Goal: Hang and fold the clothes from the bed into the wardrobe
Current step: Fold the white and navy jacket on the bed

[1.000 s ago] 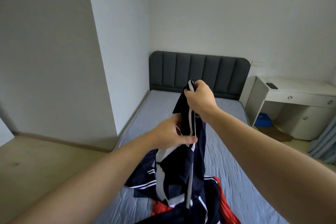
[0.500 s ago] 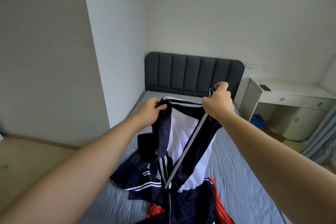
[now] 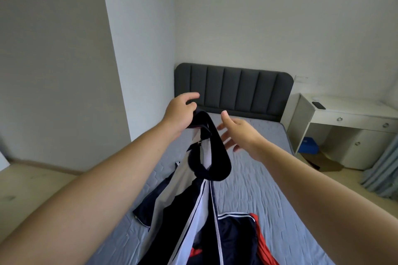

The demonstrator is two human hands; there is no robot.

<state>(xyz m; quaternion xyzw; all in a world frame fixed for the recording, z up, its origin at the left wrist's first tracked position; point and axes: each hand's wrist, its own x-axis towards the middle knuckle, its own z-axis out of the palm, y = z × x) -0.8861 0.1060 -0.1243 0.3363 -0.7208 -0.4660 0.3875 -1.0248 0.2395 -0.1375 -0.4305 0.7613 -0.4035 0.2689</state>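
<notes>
Navy-and-white zip-up jacket (image 3: 189, 206) dangles over grey quilted bed (image 3: 269, 189).
Left hand (image 3: 182, 115) grips its collar; right hand (image 3: 239, 133) spread loose beside it, possibly brushing; red garment (image 3: 266, 247) lies underneath on the bed.

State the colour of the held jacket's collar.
Navy blue; the jacket collar shows best in the head view.

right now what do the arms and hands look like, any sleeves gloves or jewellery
Both arms are bare as far as the picture shows: no sleeve on the left arm or the right arm. The left hand and the right hand wear no gloves. No watch, bracelet or ring shows on either side, and no marks or tattoos can be seen.
</notes>
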